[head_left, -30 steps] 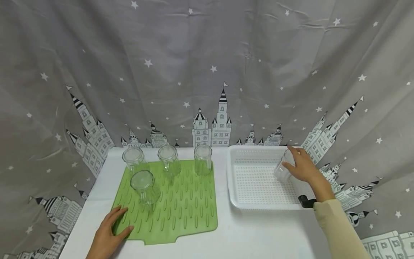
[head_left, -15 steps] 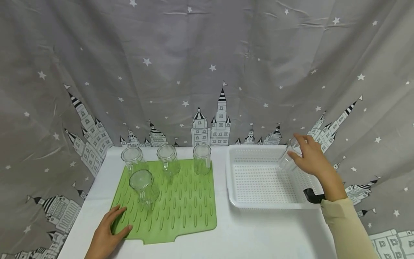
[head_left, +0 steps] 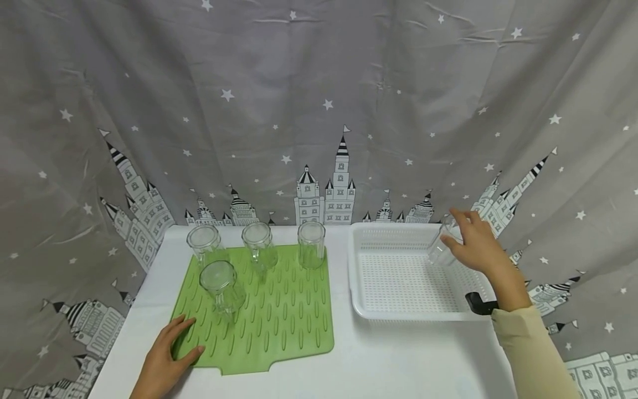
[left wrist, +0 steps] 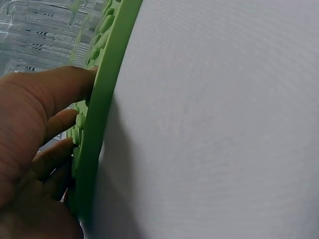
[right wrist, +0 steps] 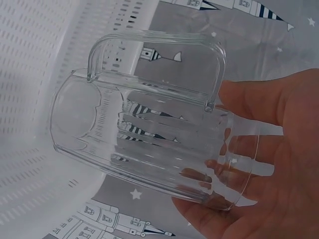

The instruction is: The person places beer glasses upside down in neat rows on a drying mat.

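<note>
In the head view, my right hand [head_left: 476,244] holds a clear glass mug [head_left: 441,244] tilted above the right part of a white plastic basket [head_left: 355,282]. The right wrist view shows thumb and fingers round one end of this mug [right wrist: 159,134], its looped handle [right wrist: 154,37] on the upper side. My left hand [head_left: 161,360] lies at the near left corner of a green ridged mat [head_left: 279,332]. Its relaxed fingers touch the mat's edge [left wrist: 99,99] in the left wrist view. Several more glass mugs stand on the mat, the nearest mug [head_left: 221,285] just beyond the left hand.
Mat and basket lie side by side on a white tablecloth [head_left: 389,360]. A grey curtain [head_left: 319,111] with stars and castles hangs behind the table. A black strap [head_left: 480,303] sits on my right wrist above the basket's near right corner.
My right hand has risen with the mug and moved back and right over the basket, with a slight shift left lately. My left hand and the mugs on the mat keep their places.
</note>
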Action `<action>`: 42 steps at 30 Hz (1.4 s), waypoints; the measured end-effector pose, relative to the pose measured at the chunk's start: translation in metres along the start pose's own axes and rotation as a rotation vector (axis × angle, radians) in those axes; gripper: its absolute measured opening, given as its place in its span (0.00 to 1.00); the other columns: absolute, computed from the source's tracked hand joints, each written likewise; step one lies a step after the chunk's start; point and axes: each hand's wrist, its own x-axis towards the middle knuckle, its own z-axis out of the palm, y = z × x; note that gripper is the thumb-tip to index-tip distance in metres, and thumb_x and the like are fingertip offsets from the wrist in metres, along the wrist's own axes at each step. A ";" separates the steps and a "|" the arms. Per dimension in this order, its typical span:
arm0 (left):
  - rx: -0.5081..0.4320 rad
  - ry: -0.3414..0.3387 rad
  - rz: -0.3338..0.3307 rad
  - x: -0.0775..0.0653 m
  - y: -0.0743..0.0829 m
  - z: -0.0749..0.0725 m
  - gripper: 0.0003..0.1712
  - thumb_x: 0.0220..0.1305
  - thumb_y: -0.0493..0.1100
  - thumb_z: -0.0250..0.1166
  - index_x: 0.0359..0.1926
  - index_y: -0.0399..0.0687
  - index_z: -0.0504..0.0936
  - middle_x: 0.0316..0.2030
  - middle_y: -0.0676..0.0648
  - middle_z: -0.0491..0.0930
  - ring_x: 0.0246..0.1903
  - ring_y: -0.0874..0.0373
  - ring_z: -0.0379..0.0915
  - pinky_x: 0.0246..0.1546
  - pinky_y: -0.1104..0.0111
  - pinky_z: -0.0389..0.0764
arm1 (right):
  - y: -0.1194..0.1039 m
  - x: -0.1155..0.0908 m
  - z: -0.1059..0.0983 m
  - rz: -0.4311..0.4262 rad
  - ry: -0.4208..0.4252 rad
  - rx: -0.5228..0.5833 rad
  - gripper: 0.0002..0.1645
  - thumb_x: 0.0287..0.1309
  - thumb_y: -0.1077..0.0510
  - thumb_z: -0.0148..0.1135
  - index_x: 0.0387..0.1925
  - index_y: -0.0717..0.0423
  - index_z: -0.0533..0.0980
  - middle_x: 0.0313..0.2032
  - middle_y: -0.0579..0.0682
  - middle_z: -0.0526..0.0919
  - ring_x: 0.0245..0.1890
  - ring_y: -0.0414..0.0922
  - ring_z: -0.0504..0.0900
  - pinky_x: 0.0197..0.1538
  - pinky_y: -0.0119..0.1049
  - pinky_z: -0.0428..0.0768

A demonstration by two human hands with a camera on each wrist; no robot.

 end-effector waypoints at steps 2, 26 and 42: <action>0.000 0.002 0.005 0.000 -0.001 0.000 0.46 0.65 0.55 0.78 0.76 0.40 0.70 0.78 0.24 0.58 0.73 0.18 0.57 0.61 0.20 0.68 | -0.002 0.000 0.001 -0.004 -0.006 0.005 0.47 0.79 0.47 0.58 0.84 0.65 0.52 0.76 0.81 0.56 0.72 0.84 0.59 0.66 0.87 0.66; -0.048 -0.007 0.012 0.003 -0.004 -0.002 0.49 0.64 0.55 0.79 0.77 0.40 0.69 0.79 0.24 0.56 0.75 0.16 0.52 0.66 0.19 0.61 | -0.076 0.009 0.021 -0.146 0.004 0.031 0.45 0.77 0.46 0.63 0.84 0.56 0.57 0.80 0.71 0.60 0.79 0.74 0.62 0.75 0.79 0.66; -0.059 -0.010 0.002 -0.001 -0.006 0.001 0.49 0.64 0.55 0.79 0.77 0.41 0.69 0.80 0.25 0.55 0.76 0.17 0.51 0.67 0.20 0.61 | -0.129 0.019 0.034 -0.225 -0.031 0.060 0.46 0.75 0.44 0.64 0.84 0.51 0.58 0.80 0.64 0.63 0.81 0.67 0.62 0.80 0.73 0.65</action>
